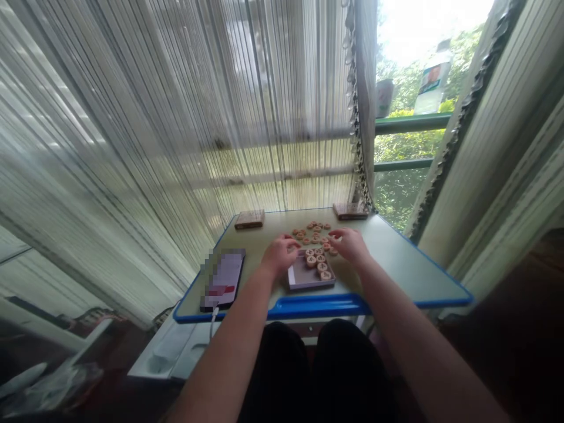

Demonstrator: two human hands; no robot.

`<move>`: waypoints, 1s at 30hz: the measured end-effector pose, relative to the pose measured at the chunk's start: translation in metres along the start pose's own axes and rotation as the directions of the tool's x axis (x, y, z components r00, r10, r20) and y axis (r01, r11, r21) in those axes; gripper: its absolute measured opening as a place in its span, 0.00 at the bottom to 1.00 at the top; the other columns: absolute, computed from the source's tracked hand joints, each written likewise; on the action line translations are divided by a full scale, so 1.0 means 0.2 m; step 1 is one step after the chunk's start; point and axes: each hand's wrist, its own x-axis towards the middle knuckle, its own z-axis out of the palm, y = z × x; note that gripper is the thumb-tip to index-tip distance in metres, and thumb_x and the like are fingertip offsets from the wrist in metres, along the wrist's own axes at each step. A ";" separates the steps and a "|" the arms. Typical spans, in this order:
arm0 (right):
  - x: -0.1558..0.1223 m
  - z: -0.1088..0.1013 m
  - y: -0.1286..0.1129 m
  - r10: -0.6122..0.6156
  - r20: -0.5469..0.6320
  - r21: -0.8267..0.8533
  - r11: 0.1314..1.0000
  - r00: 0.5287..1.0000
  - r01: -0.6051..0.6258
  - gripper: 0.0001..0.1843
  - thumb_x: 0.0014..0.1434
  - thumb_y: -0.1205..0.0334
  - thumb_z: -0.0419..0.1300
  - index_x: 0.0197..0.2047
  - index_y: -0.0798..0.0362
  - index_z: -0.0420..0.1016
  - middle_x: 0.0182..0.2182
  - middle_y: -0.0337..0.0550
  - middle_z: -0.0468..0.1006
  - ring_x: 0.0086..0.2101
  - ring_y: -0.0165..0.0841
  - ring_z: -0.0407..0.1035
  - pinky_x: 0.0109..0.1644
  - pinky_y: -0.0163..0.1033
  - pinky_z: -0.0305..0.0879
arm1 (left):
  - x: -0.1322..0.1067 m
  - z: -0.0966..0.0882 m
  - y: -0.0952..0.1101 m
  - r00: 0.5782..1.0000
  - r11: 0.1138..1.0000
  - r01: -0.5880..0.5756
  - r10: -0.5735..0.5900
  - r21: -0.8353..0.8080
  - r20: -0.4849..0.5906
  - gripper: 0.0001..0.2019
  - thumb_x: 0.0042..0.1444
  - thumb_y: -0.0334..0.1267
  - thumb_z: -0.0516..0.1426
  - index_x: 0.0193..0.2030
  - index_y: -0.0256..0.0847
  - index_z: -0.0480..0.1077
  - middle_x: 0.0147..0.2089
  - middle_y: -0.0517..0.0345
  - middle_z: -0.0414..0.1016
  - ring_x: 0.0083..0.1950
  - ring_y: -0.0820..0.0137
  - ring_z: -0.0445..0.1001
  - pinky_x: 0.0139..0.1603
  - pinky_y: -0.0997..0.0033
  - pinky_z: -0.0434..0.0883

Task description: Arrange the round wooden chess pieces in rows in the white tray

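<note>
A shallow, pale open box (304, 282) lies near the front of the table, with several round wooden Chinese chess pieces (311, 261) inside, mostly along its back and right side. My left hand (281, 255) is at the box's back left corner, fingers curved and apart, with no piece visible in them. Behind the box, more loose Chinese chess pieces (316, 239) are spread across the tabletop. My right hand (351, 244) hovers by the right side of this spread, its thumb and fingers slightly parted close to the nearest pieces.
On the blue-edged table (405, 264), a phone (227, 276) with a white cable (214, 314) lies at left. Two flat brown boxes, one left (249, 219) and one right (351, 211), sit along the back edge. A string curtain (273, 106) hangs behind; a bottle (434, 79) stands by the window.
</note>
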 end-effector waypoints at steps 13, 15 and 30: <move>0.27 0.07 -0.03 -0.200 0.220 0.004 0.979 0.955 0.205 0.12 0.51 0.59 0.57 0.36 0.49 0.80 0.33 0.44 0.77 0.35 0.35 0.67 0.41 0.38 0.61 | 0.43 0.00 0.00 0.990 0.991 0.006 -0.025 0.132 0.140 0.14 0.50 0.33 0.53 0.42 0.40 0.74 0.40 0.55 0.76 0.39 0.68 0.73 0.44 0.70 0.69; 0.27 0.10 0.00 -0.224 0.218 -0.006 0.973 0.950 0.230 0.12 0.52 0.58 0.56 0.37 0.49 0.80 0.33 0.46 0.77 0.36 0.37 0.66 0.41 0.38 0.60 | 0.43 0.05 -0.03 0.995 0.994 0.002 -0.013 0.113 0.100 0.13 0.52 0.35 0.53 0.42 0.40 0.74 0.41 0.55 0.76 0.39 0.69 0.73 0.44 0.72 0.69; 0.25 0.14 0.02 -0.277 0.274 0.043 0.960 0.921 0.276 0.08 0.47 0.56 0.62 0.32 0.45 0.80 0.35 0.44 0.76 0.38 0.38 0.66 0.43 0.40 0.61 | 0.39 0.08 -0.05 0.987 0.994 -0.054 0.038 0.095 0.158 0.11 0.52 0.39 0.54 0.38 0.40 0.76 0.38 0.55 0.76 0.37 0.70 0.72 0.41 0.73 0.68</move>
